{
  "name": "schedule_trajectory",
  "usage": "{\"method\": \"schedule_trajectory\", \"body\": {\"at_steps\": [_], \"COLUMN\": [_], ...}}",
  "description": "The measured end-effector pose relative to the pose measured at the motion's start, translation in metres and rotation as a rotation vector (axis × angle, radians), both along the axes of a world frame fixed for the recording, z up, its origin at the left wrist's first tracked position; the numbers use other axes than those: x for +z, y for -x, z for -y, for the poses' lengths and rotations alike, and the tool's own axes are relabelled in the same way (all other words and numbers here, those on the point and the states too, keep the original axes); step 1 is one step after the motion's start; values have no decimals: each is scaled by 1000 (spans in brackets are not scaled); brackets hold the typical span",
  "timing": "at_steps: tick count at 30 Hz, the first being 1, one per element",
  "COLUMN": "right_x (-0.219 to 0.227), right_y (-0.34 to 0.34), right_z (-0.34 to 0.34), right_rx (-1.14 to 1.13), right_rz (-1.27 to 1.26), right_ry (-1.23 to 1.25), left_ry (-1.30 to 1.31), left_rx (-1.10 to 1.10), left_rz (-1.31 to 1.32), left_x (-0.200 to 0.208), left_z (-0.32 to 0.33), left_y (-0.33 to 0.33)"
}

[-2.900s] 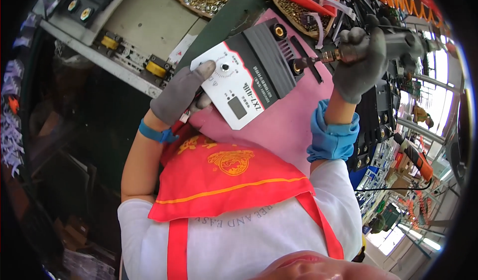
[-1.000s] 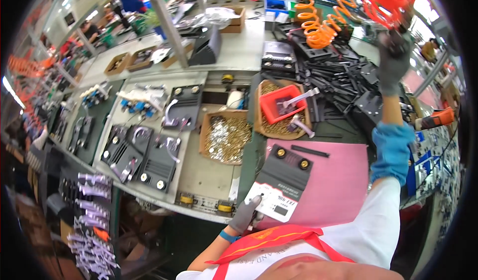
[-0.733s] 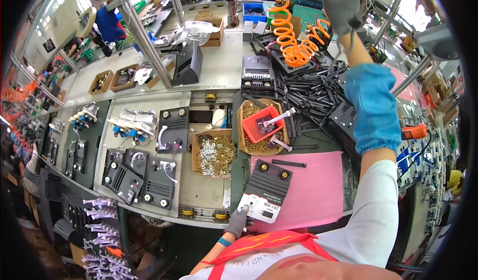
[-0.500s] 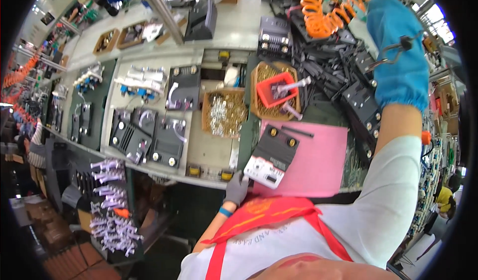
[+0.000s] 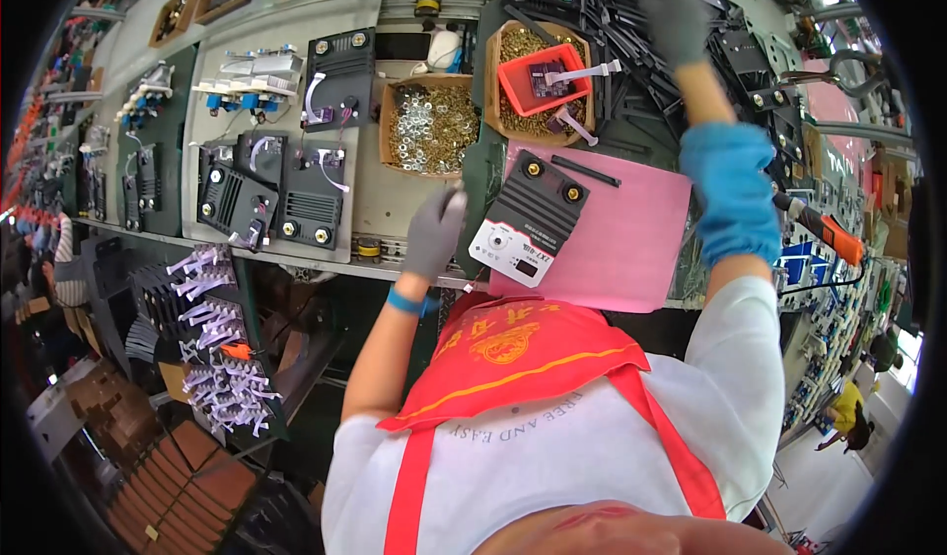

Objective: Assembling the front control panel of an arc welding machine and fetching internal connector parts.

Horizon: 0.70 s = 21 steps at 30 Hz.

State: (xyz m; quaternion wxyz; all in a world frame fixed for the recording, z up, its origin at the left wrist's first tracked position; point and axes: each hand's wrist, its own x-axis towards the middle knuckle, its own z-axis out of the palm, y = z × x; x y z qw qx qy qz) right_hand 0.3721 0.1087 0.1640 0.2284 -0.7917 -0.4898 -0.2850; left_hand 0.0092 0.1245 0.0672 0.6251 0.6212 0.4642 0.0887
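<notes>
My left hand (image 5: 434,231), in a grey glove, hovers over the table's front edge, left of a black finned panel. Its fingers are curled close together; anything between them is hidden. That panel (image 5: 541,200) lies tilted on a pink mat (image 5: 631,229), with two brass terminals and a white label strip along its near end. A loose black strip (image 5: 586,170) rests beside it. Farther out, my right hand (image 5: 676,12), also gloved, reaches over a heap of black plastic parts (image 5: 631,91). Motion smears its fingers, so what it touches cannot be made out.
A box of washers and nuts (image 5: 426,126) stands left of the mat. Behind the mat, a red tray (image 5: 545,79) with small cabled boards sits on a box of brass pieces (image 5: 498,126). More black panels (image 5: 314,200) lie at left. An orange-black tool (image 5: 834,234) is at right.
My left hand has risen from the table's edge toward the washer box. My right arm has drawn back from the upper right, bringing its hand over the black parts. The view has shifted.
</notes>
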Motion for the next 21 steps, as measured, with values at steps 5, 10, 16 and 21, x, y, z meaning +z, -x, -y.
{"method": "schedule_trajectory", "body": {"at_steps": [5,10,16,21], "right_x": [-112,-140,-114,-172], "right_y": [7,14,26,-2], "right_z": [57,82,144,228], "right_rx": [-108,-89,-163,-484], "right_rz": [-369,-421,-497,-718], "right_ry": [743,573,-114,-144], "left_ry": [-301,-346,-458,-143], "left_rx": [-103,-88,79,236], "left_rz": [-84,-386,-84,101], "left_x": [-34,-61,-28,-3], "left_z": [-43,-45,-51,-54], "left_y": [-139,-206,-155,-80]}}
